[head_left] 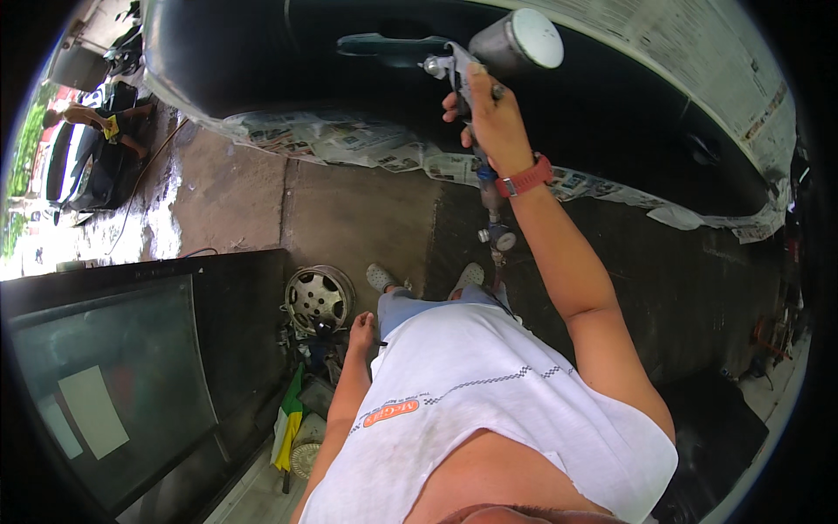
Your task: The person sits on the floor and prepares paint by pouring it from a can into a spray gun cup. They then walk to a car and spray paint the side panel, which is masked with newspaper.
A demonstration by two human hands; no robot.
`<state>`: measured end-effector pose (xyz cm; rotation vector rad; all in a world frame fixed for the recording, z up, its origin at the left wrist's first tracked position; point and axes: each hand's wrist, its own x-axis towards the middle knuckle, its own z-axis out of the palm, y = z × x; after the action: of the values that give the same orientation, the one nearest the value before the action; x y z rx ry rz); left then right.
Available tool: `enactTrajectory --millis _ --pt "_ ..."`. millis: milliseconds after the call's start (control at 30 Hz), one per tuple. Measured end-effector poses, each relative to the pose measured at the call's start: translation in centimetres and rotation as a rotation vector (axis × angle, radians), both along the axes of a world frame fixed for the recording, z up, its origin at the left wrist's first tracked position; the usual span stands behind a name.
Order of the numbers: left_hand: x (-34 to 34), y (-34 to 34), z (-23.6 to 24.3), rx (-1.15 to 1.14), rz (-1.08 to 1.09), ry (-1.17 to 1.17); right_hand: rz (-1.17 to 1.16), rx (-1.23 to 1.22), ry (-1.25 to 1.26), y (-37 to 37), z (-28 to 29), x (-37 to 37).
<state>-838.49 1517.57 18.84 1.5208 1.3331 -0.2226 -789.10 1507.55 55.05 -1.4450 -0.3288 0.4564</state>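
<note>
My right hand point(496, 122), with a red watch on its wrist, is closed around the grip of a spray gun point(460, 74). A round metal paint cup point(511, 45) with a pale lid sits on the gun. The gun's nozzle points left, close to the door handle point(388, 45) of a dark car panel point(288, 74). Below the grip hangs a fitting with a small pressure gauge point(501, 237). My left hand point(362, 332) hangs low beside my hip, fingers loosely curled, with nothing visible in them.
Newspaper masking point(349, 140) runs along the panel's lower edge, and more paper point(690, 52) covers its upper right. A wheel rim point(319, 297) stands left of my feet, near a dark glazed panel point(113, 375). Another person point(105, 122) is by a car at far left.
</note>
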Motion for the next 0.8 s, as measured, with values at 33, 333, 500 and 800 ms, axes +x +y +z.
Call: enactTrajectory --millis 33,333,500,800 --pt "-0.9 0.7 -0.3 0.006 0.013 0.034 0.029 -0.015 -0.023 1.9 0.1 -0.6" --pt "-10.9 12.6 -2.1 -0.189 0.173 0.061 0.025 -0.064 -0.068 13.3 -4.1 -7.9" --pt "-17.7 24.0 -6.0 -0.287 0.480 0.060 -0.286 -0.204 0.038 20.3 -9.8 -10.2" --pt "-17.6 34.7 -3.5 -0.205 0.494 -0.041 -0.604 -0.229 0.099 33.5 -20.6 -20.4"
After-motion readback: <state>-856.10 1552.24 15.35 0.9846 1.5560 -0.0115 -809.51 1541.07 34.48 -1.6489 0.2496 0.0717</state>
